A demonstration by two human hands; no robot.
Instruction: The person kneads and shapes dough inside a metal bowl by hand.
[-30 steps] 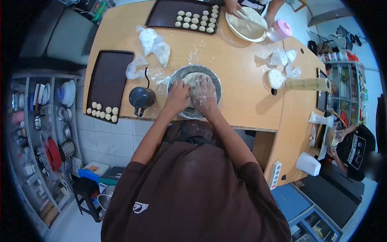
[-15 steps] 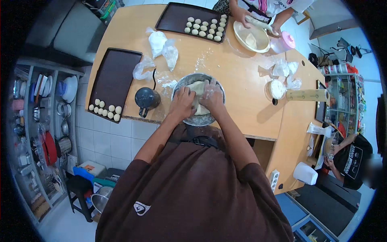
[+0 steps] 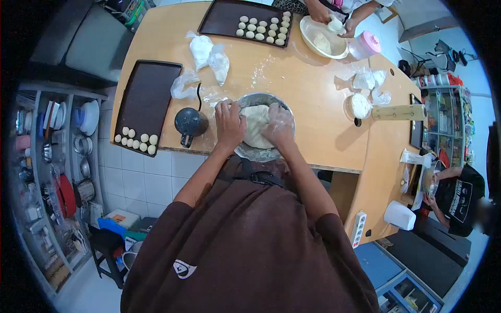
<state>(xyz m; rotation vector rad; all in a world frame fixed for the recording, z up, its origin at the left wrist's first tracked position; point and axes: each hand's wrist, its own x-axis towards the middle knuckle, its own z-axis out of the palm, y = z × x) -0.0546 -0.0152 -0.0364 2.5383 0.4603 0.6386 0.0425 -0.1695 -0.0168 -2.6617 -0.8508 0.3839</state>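
Note:
A metal mixing bowl dusted with flour stands at the table's near edge, right before me. Inside it lies a large pale lump of dough, smooth and rounded. My left hand is at the bowl's left rim, its fingers bent over the edge. On the right side of the bowl, my floury right hand grips the dough's edge with curled fingers; its fingertips are partly hidden. Just left of the bowl sits a dark round appliance with a cord.
Dark baking trays hold dough balls, one at left, another at the back. Flour bags lie behind the bowl. Across the table a person's hands work dough over a cream basin. Right are a flour tub and a rolled mat.
My left hand has moved off the dough to the bowl's left rim. The dough now shows as one broad lump. Across the table, the person's stretched dough has become a small rounded piece.

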